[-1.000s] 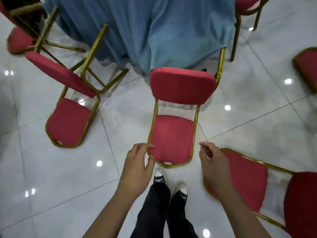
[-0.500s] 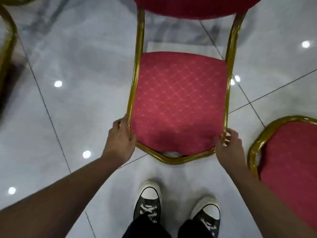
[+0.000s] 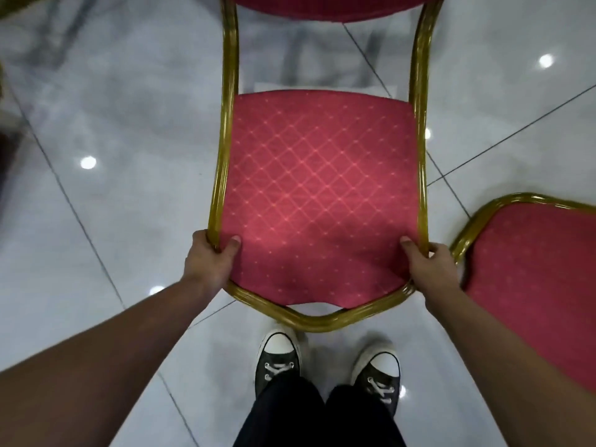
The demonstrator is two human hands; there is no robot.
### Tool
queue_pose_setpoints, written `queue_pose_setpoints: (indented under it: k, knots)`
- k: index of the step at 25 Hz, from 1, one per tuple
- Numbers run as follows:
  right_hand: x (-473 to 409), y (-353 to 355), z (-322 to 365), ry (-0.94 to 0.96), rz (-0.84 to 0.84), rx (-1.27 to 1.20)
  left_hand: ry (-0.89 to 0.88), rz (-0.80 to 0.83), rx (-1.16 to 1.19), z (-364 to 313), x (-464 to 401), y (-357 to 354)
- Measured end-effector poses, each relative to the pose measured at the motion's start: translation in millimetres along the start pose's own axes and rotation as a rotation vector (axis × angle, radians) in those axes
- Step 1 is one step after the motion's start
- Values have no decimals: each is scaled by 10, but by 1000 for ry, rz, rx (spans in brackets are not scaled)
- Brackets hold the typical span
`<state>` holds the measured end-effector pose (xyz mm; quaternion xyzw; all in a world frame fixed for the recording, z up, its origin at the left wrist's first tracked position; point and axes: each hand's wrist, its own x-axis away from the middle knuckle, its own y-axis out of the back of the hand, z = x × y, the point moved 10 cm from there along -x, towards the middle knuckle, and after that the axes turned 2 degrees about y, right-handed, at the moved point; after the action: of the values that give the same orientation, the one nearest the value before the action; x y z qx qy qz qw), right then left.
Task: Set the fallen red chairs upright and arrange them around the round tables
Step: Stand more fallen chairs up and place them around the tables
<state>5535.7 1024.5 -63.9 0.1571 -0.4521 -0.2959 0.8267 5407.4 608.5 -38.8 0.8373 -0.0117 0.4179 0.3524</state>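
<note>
A fallen red chair (image 3: 319, 195) with a gold metal frame lies on its back on the pale tiled floor, its padded backrest filling the middle of the head view. My left hand (image 3: 209, 259) grips the frame's left rail near the rounded top of the backrest. My right hand (image 3: 425, 262) grips the right rail at the same height. Both thumbs press on the red fabric. The chair's seat cushion (image 3: 332, 8) shows only as a red strip at the top edge. The tables are out of view.
A second fallen red chair (image 3: 535, 279) lies close on the right, its gold frame almost touching my right hand. My two black sneakers (image 3: 329, 362) stand just below the held chair. Glossy floor tiles (image 3: 96, 221) spread to the left.
I have bent down toward the chair, so the view closed in and the blue-clothed table left the frame. Both hands went from open to closed around the backrest frame.
</note>
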Motion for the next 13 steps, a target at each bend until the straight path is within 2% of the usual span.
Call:
queue_pose_setpoints:
  k: [8, 13]
  knots:
    - [2657, 1957, 1181, -20, -30, 85, -100, 3, -138, -977, 3036, 1957]
    - [3653, 3065, 2321, -49, -66, 26, -129, -55, -182, -1713, 4258, 3014]
